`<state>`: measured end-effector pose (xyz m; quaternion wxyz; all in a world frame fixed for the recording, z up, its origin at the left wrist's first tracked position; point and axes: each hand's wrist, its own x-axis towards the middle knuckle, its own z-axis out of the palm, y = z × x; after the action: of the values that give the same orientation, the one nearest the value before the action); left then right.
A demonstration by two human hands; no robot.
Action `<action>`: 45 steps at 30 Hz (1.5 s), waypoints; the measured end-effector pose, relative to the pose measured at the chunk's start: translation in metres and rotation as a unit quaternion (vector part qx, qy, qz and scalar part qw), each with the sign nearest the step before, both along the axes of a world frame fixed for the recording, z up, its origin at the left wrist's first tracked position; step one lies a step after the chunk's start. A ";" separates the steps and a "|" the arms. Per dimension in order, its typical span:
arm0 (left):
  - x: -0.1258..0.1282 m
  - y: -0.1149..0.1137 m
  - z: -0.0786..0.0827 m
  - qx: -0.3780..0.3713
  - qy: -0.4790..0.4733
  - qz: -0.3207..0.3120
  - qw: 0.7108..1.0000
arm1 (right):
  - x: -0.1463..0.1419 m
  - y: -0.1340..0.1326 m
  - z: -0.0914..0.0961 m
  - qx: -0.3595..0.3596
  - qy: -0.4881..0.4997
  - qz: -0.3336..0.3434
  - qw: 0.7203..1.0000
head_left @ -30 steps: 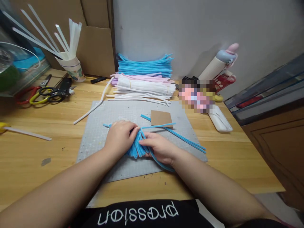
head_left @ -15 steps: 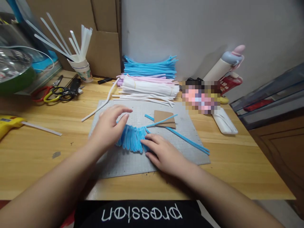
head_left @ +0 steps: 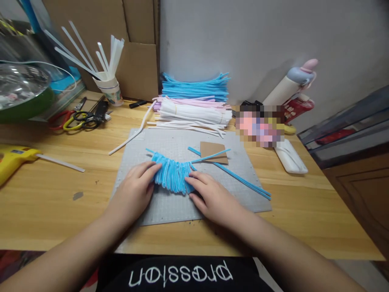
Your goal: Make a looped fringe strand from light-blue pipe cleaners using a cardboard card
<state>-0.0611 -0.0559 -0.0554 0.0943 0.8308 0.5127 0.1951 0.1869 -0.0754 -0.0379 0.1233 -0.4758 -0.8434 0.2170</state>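
A row of folded blue pipe cleaners (head_left: 171, 174), like a curved fringe, lies on the grey cutting mat (head_left: 170, 213). At its left end my left hand (head_left: 135, 184) grips the loops, its fingertips on top. My right hand (head_left: 211, 194) holds the right end between curled fingers and thumb. One blue stem end pokes out at the upper left, another at the upper right across a small piece of brown cardboard (head_left: 209, 151). Loose blue pipe cleaners (head_left: 243, 181) lie to the right, partly beneath that cardboard.
Bundles of blue (head_left: 196, 88) and white pipe cleaners (head_left: 194, 112) lie behind the mat. Leftward are a yellow glue gun (head_left: 18, 158), scissors (head_left: 74, 117), a paper cup (head_left: 109, 90) of glue sticks and a green bowl (head_left: 27, 107). A bottle (head_left: 281, 89) leans at right.
My left hand has come down from above the blue row onto its left end, its raised fingers now closed on the loops. My right hand stays at the right end.
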 end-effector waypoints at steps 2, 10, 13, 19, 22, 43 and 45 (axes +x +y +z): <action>-0.008 0.001 0.004 0.038 0.035 -0.059 0.997 | 0.002 0.000 0.000 0.006 -0.008 -0.004 1.000; -0.015 -0.025 -0.005 -0.012 0.151 -0.100 0.983 | 0.002 -0.003 0.000 0.002 0.018 -0.022 1.000; -0.009 -0.033 -0.007 -0.026 0.133 -0.088 0.987 | -0.003 -0.006 -0.003 0.002 0.014 -0.013 1.000; -0.011 -0.028 0.012 -0.047 0.013 -0.054 0.997 | 0.000 0.002 -0.007 0.051 -0.054 0.053 0.996; -0.013 -0.009 0.022 -0.013 -0.057 0.006 0.998 | 0.008 0.013 -0.004 0.055 -0.058 0.102 0.992; 0.011 -0.003 0.005 -0.064 0.121 -0.246 0.959 | 0.002 -0.002 -0.007 0.018 0.010 0.032 0.999; 0.009 -0.001 0.007 -0.071 0.107 -0.250 0.960 | 0.002 -0.002 -0.006 0.021 0.005 0.039 0.999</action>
<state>-0.0518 -0.0565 -0.0481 0.1437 0.9396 0.3082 0.0379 0.1891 -0.0769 -0.0441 0.1292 -0.4391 -0.8649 0.2059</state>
